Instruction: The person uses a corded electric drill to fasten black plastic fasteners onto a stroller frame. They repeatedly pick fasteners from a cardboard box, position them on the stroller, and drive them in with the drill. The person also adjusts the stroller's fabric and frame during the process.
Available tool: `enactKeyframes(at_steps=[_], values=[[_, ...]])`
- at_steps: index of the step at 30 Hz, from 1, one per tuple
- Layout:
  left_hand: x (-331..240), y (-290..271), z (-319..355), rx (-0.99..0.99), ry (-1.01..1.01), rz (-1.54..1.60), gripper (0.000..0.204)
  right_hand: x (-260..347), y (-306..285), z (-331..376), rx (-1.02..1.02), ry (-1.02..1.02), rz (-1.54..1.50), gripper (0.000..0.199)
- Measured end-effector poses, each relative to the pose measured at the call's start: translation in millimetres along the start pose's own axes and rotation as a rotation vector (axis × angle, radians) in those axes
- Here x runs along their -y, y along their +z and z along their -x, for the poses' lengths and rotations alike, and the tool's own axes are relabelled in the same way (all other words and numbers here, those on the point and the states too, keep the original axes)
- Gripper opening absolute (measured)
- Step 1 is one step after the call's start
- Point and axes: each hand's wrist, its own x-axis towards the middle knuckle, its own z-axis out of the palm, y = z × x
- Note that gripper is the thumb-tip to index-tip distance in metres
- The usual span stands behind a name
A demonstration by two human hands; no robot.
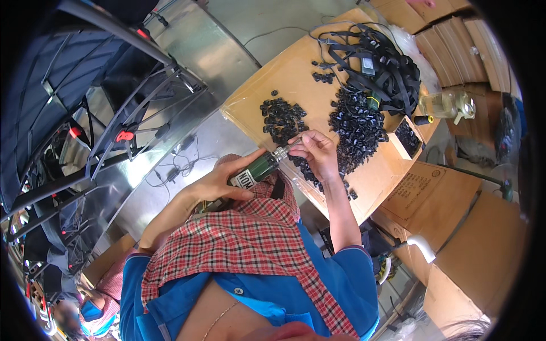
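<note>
My left hand is wrapped round the green body of a power driver, held in front of my checked apron. The tool has a silvery collar at its front end and points up to the right. At that end my right hand is closed, with thumb and fingers pinched together at the tip. What lies between those fingers is too small to make out. Just beyond the hands, a loose heap of small black plastic parts lies on the cardboard-covered table. A bigger heap of such parts spreads to its right.
Tangled black straps cover the table's far right. A small open box holds more black parts, near a clear jar. Large cartons stand at the right. Dark tubular frames crowd the left, with another person at lower left.
</note>
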Motion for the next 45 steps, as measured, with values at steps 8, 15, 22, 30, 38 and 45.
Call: enactKeyframes(at_steps=[8,15,22,30,38,45], values=[[4,-2,0,0.036,0.012,0.283,0.103,2,-13,-10,-0.003,-0.119,0.440,0.023],[4,0,5,-0.023,0.046,0.310,0.104,32,-110,-79,-0.466,-0.722,1.758,0.012],[13,0,20,-0.150,0.019,0.228,0.112,43,-111,-106,-0.250,-0.589,2.246,0.020],[30,-12,49,-0.182,0.135,0.376,0.104,37,-106,-134,-0.261,-0.406,2.407,0.025],[13,-50,124,-0.163,0.289,0.644,0.098,34,102,-122,-0.018,-0.501,1.116,0.005],[10,-75,207,-0.345,0.440,0.642,0.105,-29,282,-120,0.394,-0.549,0.684,0.024]])
